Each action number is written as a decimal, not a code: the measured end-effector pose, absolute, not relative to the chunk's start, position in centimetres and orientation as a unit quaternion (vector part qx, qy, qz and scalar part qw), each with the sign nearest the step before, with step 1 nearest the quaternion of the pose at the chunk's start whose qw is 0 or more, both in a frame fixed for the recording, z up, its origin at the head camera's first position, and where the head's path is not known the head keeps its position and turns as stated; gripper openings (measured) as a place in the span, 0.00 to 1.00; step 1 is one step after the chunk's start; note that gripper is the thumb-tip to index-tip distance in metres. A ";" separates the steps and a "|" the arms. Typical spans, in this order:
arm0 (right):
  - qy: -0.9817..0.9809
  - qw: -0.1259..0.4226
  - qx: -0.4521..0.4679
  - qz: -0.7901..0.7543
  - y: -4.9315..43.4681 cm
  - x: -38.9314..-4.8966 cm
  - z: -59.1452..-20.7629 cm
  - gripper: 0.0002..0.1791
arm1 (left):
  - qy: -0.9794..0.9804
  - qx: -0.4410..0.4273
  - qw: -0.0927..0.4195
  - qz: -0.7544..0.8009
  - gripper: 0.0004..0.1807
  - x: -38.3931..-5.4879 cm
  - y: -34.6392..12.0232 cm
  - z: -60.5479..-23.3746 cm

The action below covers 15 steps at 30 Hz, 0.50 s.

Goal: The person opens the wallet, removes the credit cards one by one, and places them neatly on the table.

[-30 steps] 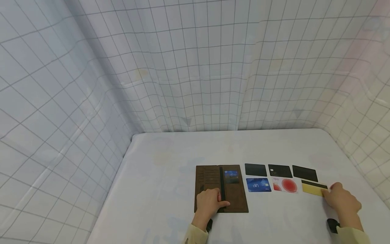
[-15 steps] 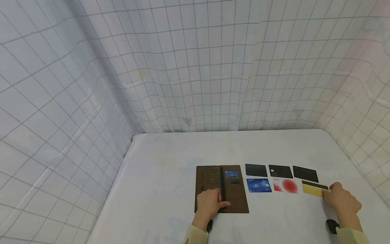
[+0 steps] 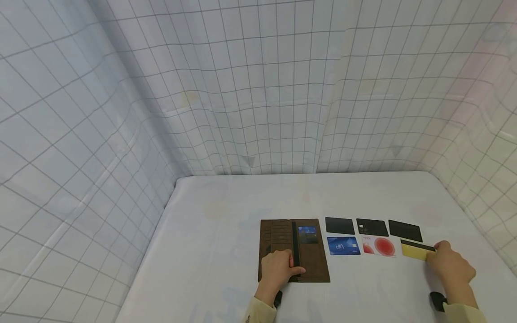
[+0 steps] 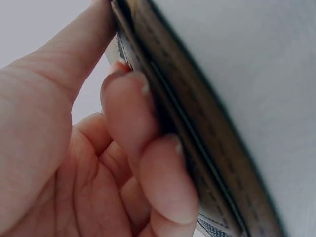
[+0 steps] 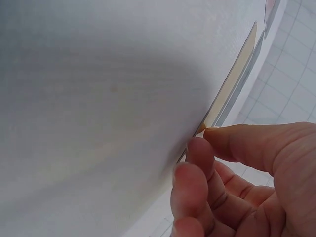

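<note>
An open brown wallet (image 3: 317, 264) lies on the table with a blue card (image 3: 307, 231) in a slot of its right half. My left hand (image 3: 276, 268) rests on the wallet's lower part, thumb out across the dark strap (image 3: 295, 242). In the left wrist view its curled fingers (image 4: 168, 180) touch the stitched wallet edge (image 4: 197, 113). To the right, my right hand (image 3: 451, 264) pinches the right end of a yellow card (image 3: 414, 250) with a dark stripe. The right wrist view shows the thumb (image 5: 237, 143) and index finger at the card's edge.
Left of the yellow card lie a white card with a red disc (image 3: 379, 246) and a blue VIP card (image 3: 343, 245). Behind them are three dark cards, the middle one (image 3: 372, 227) marked VIP. Grid-patterned white sheets (image 3: 258, 89) surround the white table (image 3: 202, 251).
My right hand and wrist have shifted slightly left at the yellow card, which lies almost where it was. The left hand and wallet stay in place.
</note>
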State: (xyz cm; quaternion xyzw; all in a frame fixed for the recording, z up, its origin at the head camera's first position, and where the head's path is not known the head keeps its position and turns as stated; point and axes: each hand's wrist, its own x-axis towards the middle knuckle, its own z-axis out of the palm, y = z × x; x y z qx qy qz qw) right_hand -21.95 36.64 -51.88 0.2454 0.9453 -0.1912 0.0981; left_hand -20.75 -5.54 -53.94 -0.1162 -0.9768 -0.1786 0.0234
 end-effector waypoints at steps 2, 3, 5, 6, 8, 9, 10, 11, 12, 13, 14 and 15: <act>0.944 0.099 0.248 -0.192 36.4 -22.0 -51.8 0.22 | -0.976 -0.117 0.026 -0.180 0.25 -20.7 -5.5 -53.9; 0.944 0.098 0.248 -0.192 36.4 -22.0 -51.8 0.22 | -0.976 -0.117 0.026 -0.180 0.25 -20.7 -5.5 -53.9; 0.944 0.097 0.250 -0.193 36.3 -22.0 -51.9 0.22 | -0.976 -0.117 0.028 -0.180 0.25 -20.7 -5.5 -53.9; 0.944 0.096 0.250 -0.194 36.3 -22.0 -51.9 0.22 | -0.976 -0.116 0.029 -0.180 0.25 -20.7 -5.5 -53.9; 0.944 0.095 0.250 -0.195 36.3 -21.9 -51.9 0.22 | -0.977 -0.115 0.028 -0.180 0.25 -20.7 -5.5 -53.8; 0.944 0.093 0.248 -0.197 36.3 -21.9 -51.9 0.22 | -0.977 -0.115 0.027 -0.179 0.25 -20.8 -5.5 -53.7; 0.944 0.092 0.247 -0.198 36.3 -21.9 -51.9 0.22 | -0.977 -0.114 0.027 -0.179 0.26 -20.8 -5.5 -53.7; 0.945 0.090 0.244 -0.200 36.4 -21.9 -51.8 0.22 | -0.977 -0.113 0.026 -0.179 0.26 -20.8 -5.5 -53.7; 0.945 0.088 0.242 -0.201 36.4 -21.8 -51.8 0.22 | -0.977 -0.113 0.025 -0.180 0.26 -20.9 -5.6 -53.7; 0.945 0.087 0.240 -0.202 36.4 -21.8 -51.8 0.22 | -0.977 -0.112 0.024 -0.182 0.26 -20.9 -5.5 -53.7; 0.946 0.085 0.238 -0.204 36.5 -21.8 -51.8 0.22 | -0.976 -0.112 0.023 -0.183 0.26 -20.9 -5.5 -53.7; 0.946 0.084 0.237 -0.204 36.5 -21.8 -51.8 0.22 | -0.976 -0.112 0.023 -0.183 0.26 -20.9 -5.5 -53.7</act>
